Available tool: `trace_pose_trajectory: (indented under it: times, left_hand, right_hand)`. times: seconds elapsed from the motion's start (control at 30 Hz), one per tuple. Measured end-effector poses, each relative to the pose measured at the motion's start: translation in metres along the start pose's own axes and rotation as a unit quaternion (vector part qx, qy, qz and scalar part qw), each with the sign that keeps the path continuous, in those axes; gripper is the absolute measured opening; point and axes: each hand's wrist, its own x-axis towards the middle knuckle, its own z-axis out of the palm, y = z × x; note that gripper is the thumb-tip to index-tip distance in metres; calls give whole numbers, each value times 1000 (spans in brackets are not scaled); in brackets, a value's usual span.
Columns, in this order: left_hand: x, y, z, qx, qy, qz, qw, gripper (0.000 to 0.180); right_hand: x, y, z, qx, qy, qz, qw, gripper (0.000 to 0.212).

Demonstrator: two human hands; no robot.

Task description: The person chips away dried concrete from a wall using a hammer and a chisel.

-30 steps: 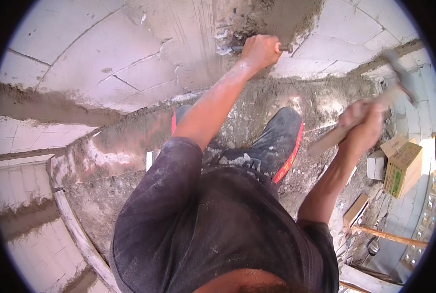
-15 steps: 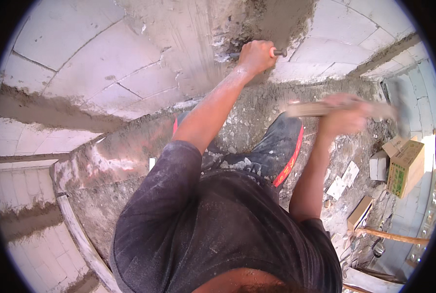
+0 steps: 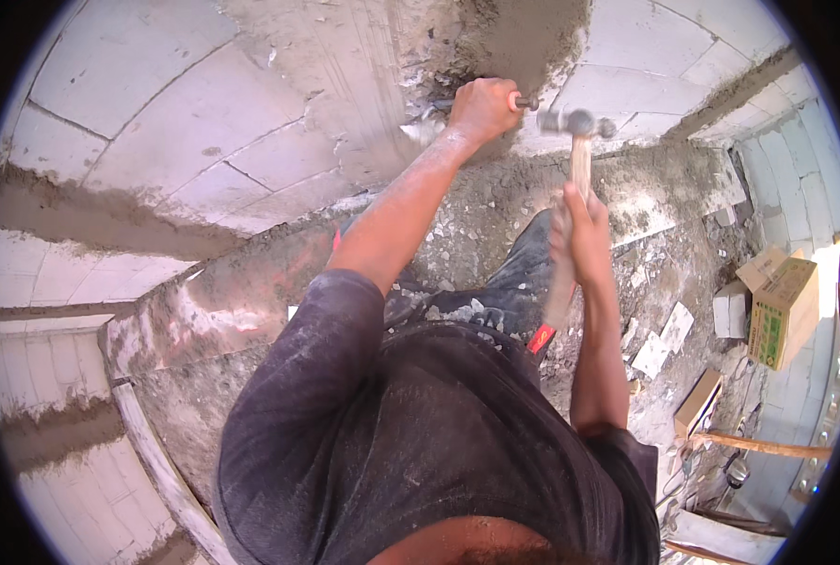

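My left hand [image 3: 482, 110] is closed around a metal chisel [image 3: 530, 103], held nearly level against the block wall [image 3: 260, 85]. The chisel's struck end sticks out to the right of my fist. Its other end reaches a rough, chipped patch of mortar [image 3: 439, 71], partly hidden by my hand. My right hand [image 3: 586, 235] grips the wooden handle of a hammer [image 3: 581, 169]. The hammer's metal head is just right of the chisel's end, with a small gap visible between them.
Broken chips and dust cover the ground [image 3: 467, 240] and my trousers [image 3: 524, 268]. At the right stand an open cardboard box [image 3: 783, 306] and a pale block [image 3: 729, 311]. White fragments [image 3: 665, 344] and a wooden stick [image 3: 764, 445] lie nearby.
The hammer has swung from the far right, where it was blurred and sideways, to beside the chisel's end. My right hand has moved left. My left hand stays almost in place.
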Motion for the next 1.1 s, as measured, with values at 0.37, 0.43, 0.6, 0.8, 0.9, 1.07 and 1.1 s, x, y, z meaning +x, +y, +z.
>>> trace_pose_trajectory:
  times: [0.37,0.43,0.6,0.8,0.9,1.07,1.1]
  left_hand:
    - [-162,14,40,-72,-155,-90,981,15]
    - [-170,23,32,-125,-124,-51,983,17]
    - [-92,8,-2,-81,9,120,989,21]
    - [-97,-31,19,-82,-12,97,992,23]
    - [-169,-41,73,-55,-176,-234,955,18]
    - [-210,-28,48,-134,-232,63,961,8]
    - [-194,-27,37,-117,-186,93,971,7]
  right_hand:
    - [-55,16,-44,165,228,-11,960,32]
    - [-61,31,-49,118,215,15,969,32]
    - [-67,73,-30,137,156,60,976,29]
    - [-82,103,-12,124,111,139,976,31]
    - [-90,116,-9,140,107,165,970,32]
    - [-90,124,-20,135,153,192,960,35]
    - [-87,121,-17,156,161,199,954,35]
